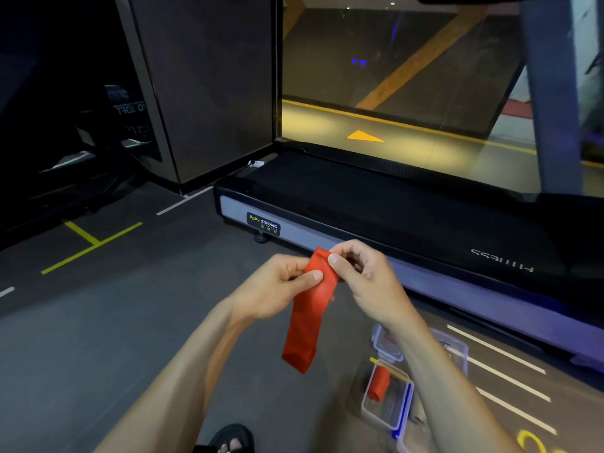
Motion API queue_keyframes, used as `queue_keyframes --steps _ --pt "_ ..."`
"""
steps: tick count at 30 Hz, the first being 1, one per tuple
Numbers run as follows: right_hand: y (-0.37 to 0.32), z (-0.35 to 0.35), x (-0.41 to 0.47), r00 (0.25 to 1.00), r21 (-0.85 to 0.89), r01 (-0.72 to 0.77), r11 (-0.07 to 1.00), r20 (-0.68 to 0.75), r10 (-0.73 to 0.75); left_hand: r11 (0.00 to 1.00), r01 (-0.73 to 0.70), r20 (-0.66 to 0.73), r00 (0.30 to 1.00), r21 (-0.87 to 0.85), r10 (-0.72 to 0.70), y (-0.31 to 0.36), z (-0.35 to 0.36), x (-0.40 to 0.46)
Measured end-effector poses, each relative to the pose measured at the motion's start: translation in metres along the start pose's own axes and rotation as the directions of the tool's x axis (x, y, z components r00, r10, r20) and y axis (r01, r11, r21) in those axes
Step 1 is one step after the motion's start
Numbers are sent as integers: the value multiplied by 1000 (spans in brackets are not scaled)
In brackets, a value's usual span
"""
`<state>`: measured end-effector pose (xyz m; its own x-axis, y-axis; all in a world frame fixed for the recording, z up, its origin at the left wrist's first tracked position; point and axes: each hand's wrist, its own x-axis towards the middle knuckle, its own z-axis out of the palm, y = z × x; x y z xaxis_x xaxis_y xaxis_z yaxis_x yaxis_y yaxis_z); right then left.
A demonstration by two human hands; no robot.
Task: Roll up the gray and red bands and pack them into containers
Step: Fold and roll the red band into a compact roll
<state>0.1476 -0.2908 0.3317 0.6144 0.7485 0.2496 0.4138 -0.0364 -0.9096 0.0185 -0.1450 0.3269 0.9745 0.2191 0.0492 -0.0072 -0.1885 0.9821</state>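
My left hand (277, 286) pinched the upper part of the flat red elastic band (312, 308) between thumb and fingers, and my right hand (362, 273) pinched its top end, fingers curled around the edge. I held the band in the air above the dark grey floor (98, 322), its long axis near vertical, top end pointing up toward the treadmill and the loose lower end hanging down, slanted slightly to my left. Below my right forearm, on the floor, stood a clear plastic container with a blue clip (387, 397), with a rolled red band (379, 384) lying inside it. A second clear container (385, 341) sat just beyond it. The black treadmill deck (392, 204) lay farther out.
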Motion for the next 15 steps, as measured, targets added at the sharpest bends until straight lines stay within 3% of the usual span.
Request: queue_keyframes --steps 8,15 --pt "0 1 -2 998 -13 -23 1000 -57 22 999 43 24 999 -18 -42 4 0 -1" --pt "-5 2 -3 997 -6 4 1000 -79 -4 997 64 -47 997 31 -62 6 2 0"
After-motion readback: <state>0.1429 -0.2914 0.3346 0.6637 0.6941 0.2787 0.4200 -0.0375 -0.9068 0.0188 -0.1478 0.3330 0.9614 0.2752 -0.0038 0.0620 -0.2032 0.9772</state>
